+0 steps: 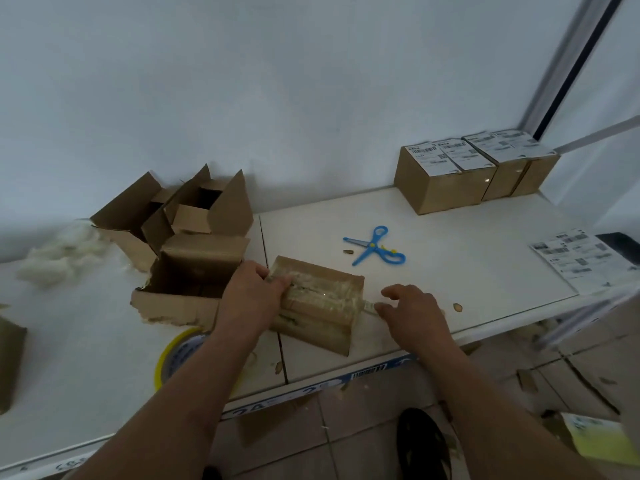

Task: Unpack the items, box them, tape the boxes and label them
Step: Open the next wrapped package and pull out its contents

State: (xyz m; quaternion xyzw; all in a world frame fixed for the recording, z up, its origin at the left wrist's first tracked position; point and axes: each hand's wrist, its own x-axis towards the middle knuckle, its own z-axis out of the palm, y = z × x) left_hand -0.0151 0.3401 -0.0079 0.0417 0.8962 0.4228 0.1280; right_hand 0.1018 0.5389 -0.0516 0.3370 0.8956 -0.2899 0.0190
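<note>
A small cardboard box [322, 299], wrapped in clear tape, lies on the white table [467, 278] in front of me. My left hand [249, 296] grips its left end, fingers curled over the top edge. My right hand [412, 313] hovers just right of the box with fingers loosely spread; its thumb touches a short strip of tape [369, 305] sticking out from the box's right edge. A yellow tape roll [173, 355] lies partly hidden under my left forearm. Blue scissors [375, 247] lie behind the box. Sheets of printed labels [581, 261] lie at the right edge.
Three labelled closed boxes [446, 188] stand in a row at the back right. Open empty cartons [194, 216] and a torn carton [187, 282] crowd the left, beside white stuffing [59, 254]. Another carton [8, 362] pokes in at the far left. Cardboard scraps litter the floor.
</note>
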